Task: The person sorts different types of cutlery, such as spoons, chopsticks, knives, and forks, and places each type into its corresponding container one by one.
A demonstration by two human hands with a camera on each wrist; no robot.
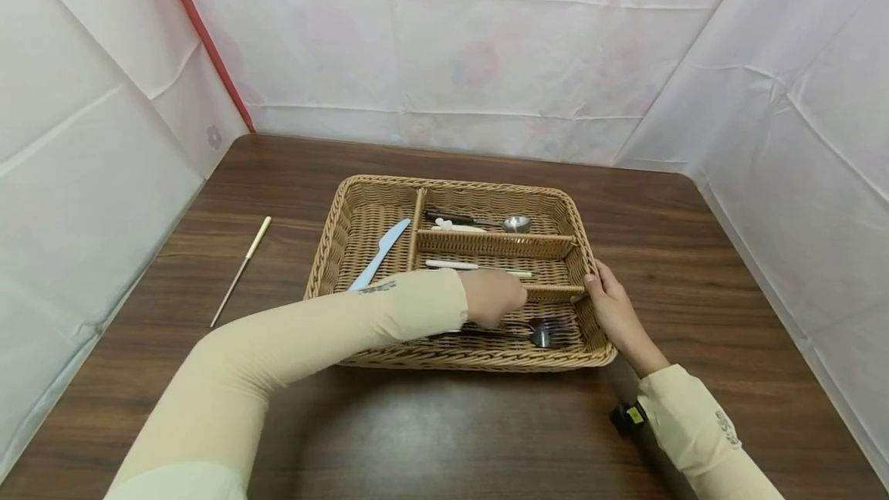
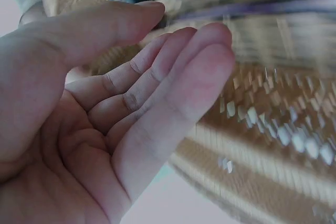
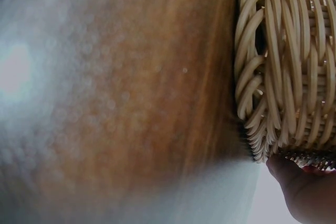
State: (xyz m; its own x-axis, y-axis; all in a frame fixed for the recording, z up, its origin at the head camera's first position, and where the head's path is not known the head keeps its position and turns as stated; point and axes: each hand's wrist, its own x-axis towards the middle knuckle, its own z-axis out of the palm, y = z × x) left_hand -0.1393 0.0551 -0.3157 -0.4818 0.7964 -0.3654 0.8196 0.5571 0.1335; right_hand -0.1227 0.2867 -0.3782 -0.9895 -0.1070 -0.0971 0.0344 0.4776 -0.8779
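A woven wicker cutlery basket (image 1: 472,184) with dividers sits on the table. Over its front compartment reaches my left hand (image 1: 495,297), close above a fork (image 1: 554,324) and a spoon (image 1: 541,337). The left wrist view shows that hand's fingers (image 2: 184,82) slightly bent, thumb apart from them, nothing held. At the basket's right end my right hand (image 1: 616,315) grips the rim, thumb on top; the right wrist view shows its thumb side (image 3: 310,192) at the woven edge. The middle compartment holds a slim stick with a pinkish-white handle (image 1: 451,264), partly behind my left hand.
A light blue knife (image 1: 382,251) lies in the left compartment, partly under my left sleeve. The back compartment has a dark-handled spoon (image 1: 517,224) and a white-handled piece (image 1: 458,227). A thin metal stick with a cream handle (image 1: 258,238) lies on the table (image 1: 701,268), left of the basket.
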